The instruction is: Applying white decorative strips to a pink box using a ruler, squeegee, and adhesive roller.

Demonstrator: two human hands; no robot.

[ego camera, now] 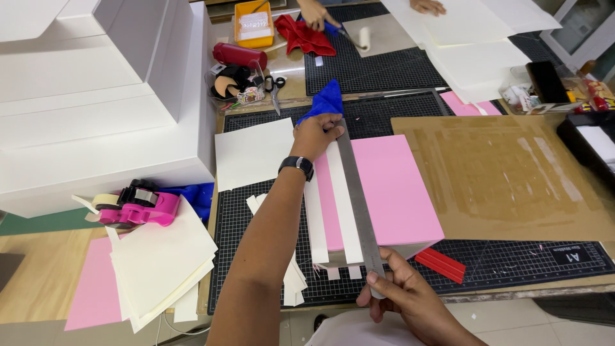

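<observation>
Head view: left hand (315,136) pressing blue cloth (323,101) on steel ruler (359,198), right hand (400,291) pinching its near end over pink box (394,192); best kept flat, steady.

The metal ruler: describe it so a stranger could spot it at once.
On the black grid cutting mat lies a pink box. The metal ruler runs lengthwise across it, left hand at its far end, right hand at its near. Unlike the white paper strips beside it, it is grey steel.

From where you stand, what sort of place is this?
Probably a craft or box-making workshop: a gridded cutting mat covers the bench, a steel ruler lies along a pink box, and white paper sheets are stacked nearby.
</observation>
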